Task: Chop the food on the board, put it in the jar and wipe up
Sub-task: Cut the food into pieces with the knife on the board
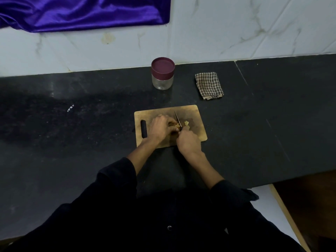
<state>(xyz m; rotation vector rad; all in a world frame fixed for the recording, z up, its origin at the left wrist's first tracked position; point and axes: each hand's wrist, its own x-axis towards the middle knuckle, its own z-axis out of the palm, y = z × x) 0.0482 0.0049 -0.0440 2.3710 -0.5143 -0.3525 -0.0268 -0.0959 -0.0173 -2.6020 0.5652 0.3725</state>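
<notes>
Standing at dark bench (72, 142), dark sleeves (118, 179) pushed up both forearms. Right hand (189, 142) nearest, grip curled tight round knife (177, 118) handle, blade angled up and away over wooden cutting board (192, 113). Left hand (161, 127) just beside, fingers bent down onto pale food (175, 126), holding it against board. Small cut pieces (187, 123) lying right of blade. Farther back, clear jar (162, 74) upright, maroon lid on. Right of jar, folded checked cloth (209, 85). Beyond, marbled wall tiles (236, 30), purple fabric (81, 11) upper left.
</notes>
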